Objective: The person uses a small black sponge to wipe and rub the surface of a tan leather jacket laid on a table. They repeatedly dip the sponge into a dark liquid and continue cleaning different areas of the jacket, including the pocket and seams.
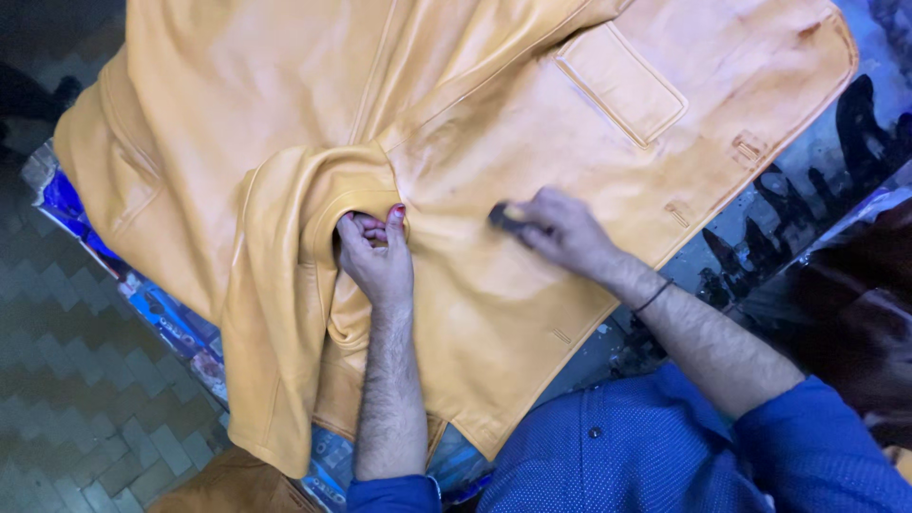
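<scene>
Left grip [378, 255] clutches yellow leather jacket [475, 123] fold; right grip [560, 228] closed on dark pad [503, 217] (flap pocket [622, 81] beyond)

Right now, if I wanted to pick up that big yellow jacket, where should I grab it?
Probably at the raised fold by the armhole, where the left hand already bunches the yellow leather jacket. Come from the near edge, beside that forearm. Elsewhere the leather lies flat on the table, leaving nothing to pinch. Avoid the patch where the right hand presses a small dark tool.
</scene>
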